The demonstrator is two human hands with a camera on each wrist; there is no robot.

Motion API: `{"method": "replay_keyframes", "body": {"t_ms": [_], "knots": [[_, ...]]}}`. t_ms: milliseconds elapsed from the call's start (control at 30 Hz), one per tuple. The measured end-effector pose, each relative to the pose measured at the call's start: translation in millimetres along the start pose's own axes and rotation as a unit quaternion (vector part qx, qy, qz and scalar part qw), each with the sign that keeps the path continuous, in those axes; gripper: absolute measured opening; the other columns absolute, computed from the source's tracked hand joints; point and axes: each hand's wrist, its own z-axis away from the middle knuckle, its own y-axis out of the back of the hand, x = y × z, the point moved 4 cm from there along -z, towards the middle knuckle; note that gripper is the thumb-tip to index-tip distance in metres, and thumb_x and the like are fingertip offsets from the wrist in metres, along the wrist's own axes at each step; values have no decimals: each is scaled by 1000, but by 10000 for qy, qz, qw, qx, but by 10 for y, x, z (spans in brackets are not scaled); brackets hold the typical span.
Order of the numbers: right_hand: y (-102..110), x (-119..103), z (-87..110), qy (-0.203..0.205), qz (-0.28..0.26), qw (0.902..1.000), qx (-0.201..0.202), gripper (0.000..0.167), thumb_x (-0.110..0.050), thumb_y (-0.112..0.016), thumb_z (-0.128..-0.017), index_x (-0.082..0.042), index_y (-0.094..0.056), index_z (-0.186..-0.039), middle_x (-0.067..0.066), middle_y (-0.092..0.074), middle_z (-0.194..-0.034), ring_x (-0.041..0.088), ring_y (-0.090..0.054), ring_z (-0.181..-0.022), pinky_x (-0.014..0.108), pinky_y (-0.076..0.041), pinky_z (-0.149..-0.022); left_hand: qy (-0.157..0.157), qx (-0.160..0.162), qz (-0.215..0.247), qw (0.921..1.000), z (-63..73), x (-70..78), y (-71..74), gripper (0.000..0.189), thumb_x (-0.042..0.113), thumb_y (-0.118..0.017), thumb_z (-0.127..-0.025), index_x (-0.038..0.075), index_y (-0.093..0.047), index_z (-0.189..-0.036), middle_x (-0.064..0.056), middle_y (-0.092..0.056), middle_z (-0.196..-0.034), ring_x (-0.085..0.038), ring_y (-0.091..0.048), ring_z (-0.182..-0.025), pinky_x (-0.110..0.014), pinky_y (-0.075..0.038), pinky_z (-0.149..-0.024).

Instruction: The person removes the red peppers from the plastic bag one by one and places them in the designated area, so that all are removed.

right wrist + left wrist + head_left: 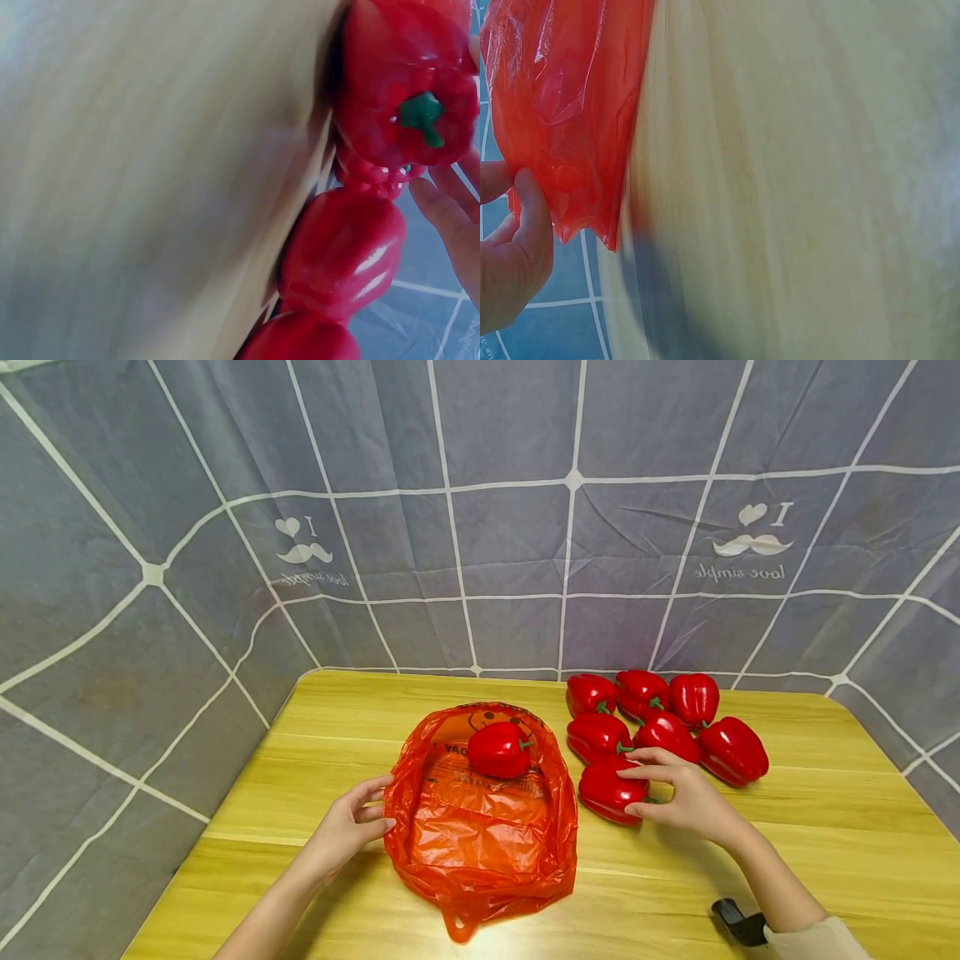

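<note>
An orange-red plastic bag (480, 835) stands on the table with its mouth wide and its rim rolled outward. Inside, near the far wall, lies one red bell pepper (498, 750) with a green stem. At the bag's left side my left hand (345, 827) pinches the plastic between thumb and fingers, as the left wrist view also shows. My right hand (682, 793) reaches over the nearest bell pepper (609, 791) to the right of the bag. Its fingers are spread about the stem end, and in the right wrist view the thumb looks slightly apart from the pepper.
Several more red bell peppers (666, 735) lie grouped behind and beside my right hand. The wooden table (330, 710) meets a grey checked cloth (510, 543) at the back and sides. A black strap piece (738, 922) is by the right wrist.
</note>
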Motion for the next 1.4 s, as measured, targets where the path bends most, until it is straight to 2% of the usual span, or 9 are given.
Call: {"method": "replay_keyframes", "body": {"t_ms": [233,367,567,800,967,1133,1300,1400], "knots": [[49,-60,-53,162,-76,9998,50,40,-12,-85,-64,-9,-72,-102,9,-61,-113,24,-55,-104,20,-45,-84,104,29,-19,9999,-3,-13,-4,60,-10,-58,-80,-6,-37,-136,-27,-43,-125,-29,-57,-103,-29,-53,-75],[71,-115,-99,236,-96,9997,22,40,-13,-84,-64,-9,-72,-102,7,-61,-113,23,-55,-104,18,-44,-85,70,29,-36,10000,-8,-19,1,60,-9,-59,-80,-6,-37,-136,-28,-43,-125,-29,-57,-103,-29,-53,-75],[75,-176,-186,295,-201,9994,-11,39,-13,-84,-66,-9,-72,-102,8,-62,-112,22,-53,-105,22,-47,-83,52,-3,-25,10000,-9,-15,2,60,-9,-58,-81,-7,-36,-136,-28,-42,-125,-28,-58,-103,-29,-52,-75],[63,-276,-374,351,-403,9985,-78,38,-17,-82,-70,-11,-71,-105,8,-61,-113,25,-56,-106,35,-52,-78,24,-40,34,10000,-8,-3,-1,60,-9,-58,-82,-8,-34,-137,-28,-41,-126,-30,-57,-104,-29,-53,-74],[29,-385,-541,286,-619,9974,-226,39,-19,-81,-72,-12,-70,-109,7,-61,-115,25,-55,-109,41,-51,-81,48,-22,19,10000,-10,9,-5,60,-9,-58,-82,-8,-34,-137,-28,-41,-127,-30,-57,-105,-29,-53,-74],[-48,-498,-703,109,-885,9944,-560,42,-18,-80,-73,-9,-68,-112,9,-59,-119,26,-52,-112,46,-48,-86,16,-16,-21,10000,-8,15,-7,60,-8,-59,-82,-8,-34,-137,-28,-42,-127,-30,-57,-104,-29,-53,-74],[-141,-575,-866,125,-1072,9910,-788,43,-18,-79,-74,-7,-67,-114,12,-57,-122,27,-50,-114,46,-46,-89,40,-16,-27,10000,-11,12,-1,59,-9,-59,-82,-7,-36,-136,-27,-42,-126,-27,-58,-103,-29,-52,-74],[-199,-622,-971,185,-1167,9893,-851,43,-22,-78,-75,-10,-67,-114,13,-57,-122,28,-54,-104,38,-49,-79,-14,-44,-62,10000,-7,13,2,59,-9,-59,-82,-8,-35,-136,-28,-42,-126,-27,-58,-103,-28,-52,-74]]}}
